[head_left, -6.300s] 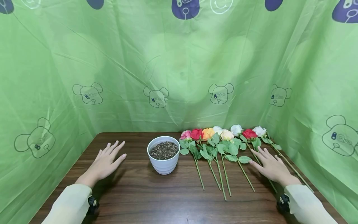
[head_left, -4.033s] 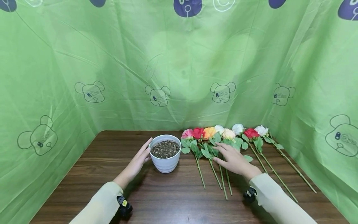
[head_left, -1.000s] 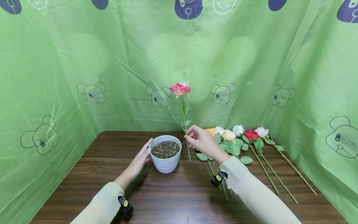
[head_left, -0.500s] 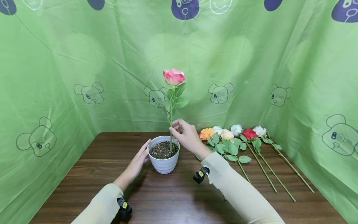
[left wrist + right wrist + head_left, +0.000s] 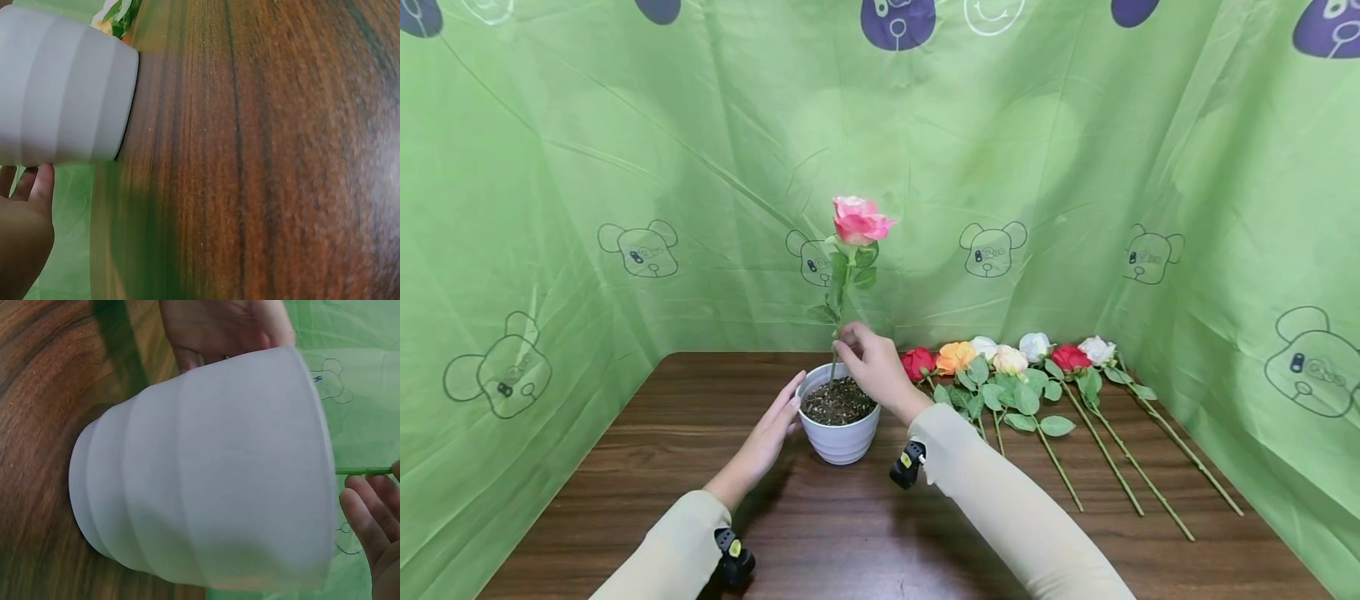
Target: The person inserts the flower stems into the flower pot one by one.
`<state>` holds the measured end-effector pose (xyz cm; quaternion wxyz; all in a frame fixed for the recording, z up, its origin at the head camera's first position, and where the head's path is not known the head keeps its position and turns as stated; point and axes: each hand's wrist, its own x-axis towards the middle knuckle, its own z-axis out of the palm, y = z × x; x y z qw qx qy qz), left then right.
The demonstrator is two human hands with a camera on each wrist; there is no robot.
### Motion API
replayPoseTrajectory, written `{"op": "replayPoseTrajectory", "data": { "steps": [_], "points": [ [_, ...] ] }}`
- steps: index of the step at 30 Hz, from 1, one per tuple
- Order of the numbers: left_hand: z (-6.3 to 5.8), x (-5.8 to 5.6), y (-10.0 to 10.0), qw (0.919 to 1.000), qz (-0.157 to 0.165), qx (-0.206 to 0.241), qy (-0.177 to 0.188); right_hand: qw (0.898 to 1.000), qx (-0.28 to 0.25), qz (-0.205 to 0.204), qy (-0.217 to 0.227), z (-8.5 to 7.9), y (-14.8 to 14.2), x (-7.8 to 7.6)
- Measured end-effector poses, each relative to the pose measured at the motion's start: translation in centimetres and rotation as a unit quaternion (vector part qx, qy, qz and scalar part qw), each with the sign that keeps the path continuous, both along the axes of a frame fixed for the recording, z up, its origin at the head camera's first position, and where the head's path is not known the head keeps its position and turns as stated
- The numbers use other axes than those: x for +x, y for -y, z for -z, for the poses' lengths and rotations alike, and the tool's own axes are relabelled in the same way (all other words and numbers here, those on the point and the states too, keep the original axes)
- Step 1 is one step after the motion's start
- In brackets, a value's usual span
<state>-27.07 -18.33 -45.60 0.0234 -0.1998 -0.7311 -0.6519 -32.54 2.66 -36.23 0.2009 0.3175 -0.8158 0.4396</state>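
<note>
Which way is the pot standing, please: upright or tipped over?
Upright: the pot sits base-down on the table, and the head view shows soil in its open top.

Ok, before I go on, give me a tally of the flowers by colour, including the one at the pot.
Pink flower: 1, stem pinched in the right hand
Red flowers: 2
Orange flower: 1
Cream flower: 1
White flowers: 3
Total: 8
</note>
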Motion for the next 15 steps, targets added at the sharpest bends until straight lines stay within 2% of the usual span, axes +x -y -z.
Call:
{"op": "replayPoseTrajectory", "data": {
  "steps": [5, 15],
  "points": [
    [0.0, -0.1, -0.1, 1.0000, 0.003, 0.001, -0.001, 1.000, 0.015, 0.000, -0.004, 0.8, 0.9, -0.4],
    [0.0, 0.0, 0.0, 1.0000, -0.005, -0.007, 0.000, 0.999, 0.031, -0.009, -0.013, 1.6, 1.8, -0.3]
  ]
}}
